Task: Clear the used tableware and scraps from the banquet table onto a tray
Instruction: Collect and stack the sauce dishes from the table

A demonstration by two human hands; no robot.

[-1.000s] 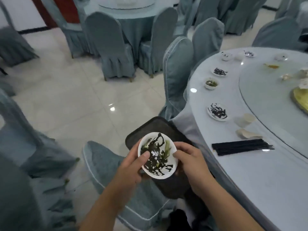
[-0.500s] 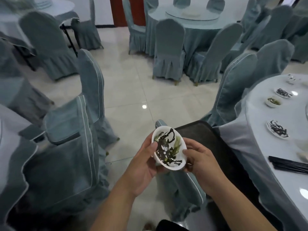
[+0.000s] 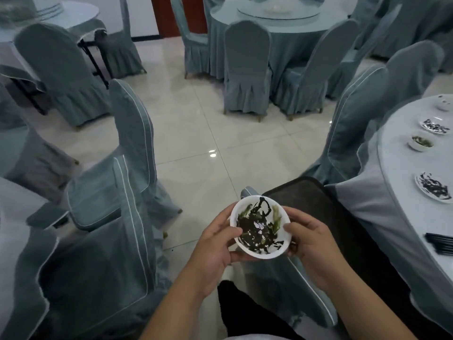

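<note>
The clearing was judged to be at an early stage. One small white dish (image 3: 261,228), smeared with dark strands and green scraps, had been lifted off the surface (image 3: 402,173) and was held in the air between both hands. The dark tray (image 3: 316,204), lying just beyond and to the right of the right-hand fingers on a covered chair (image 3: 289,285), appeared bare in the part that could be seen; nothing had yet been set on it.

Much was left to be done. Well off to the right of the fingers, on the surface, a plate of dark scraps (image 3: 432,187) was seen, with a small bowl (image 3: 420,143), another soiled plate (image 3: 434,125) and a further small dish (image 3: 444,103) beyond it, and a bundle of black chopsticks (image 3: 440,244) nearer the person.

The left hand (image 3: 217,244) was curled around the dish's left rim, its thumb laid over the edge and the other fingers tucked beneath, hidden from view. The right hand (image 3: 310,244) gripped the opposite rim, the thumb pressed on top and the fingers partly closed under the dish. Neither hand was spread wide; both were closed on the dish, which was tilted slightly toward the person.
</note>
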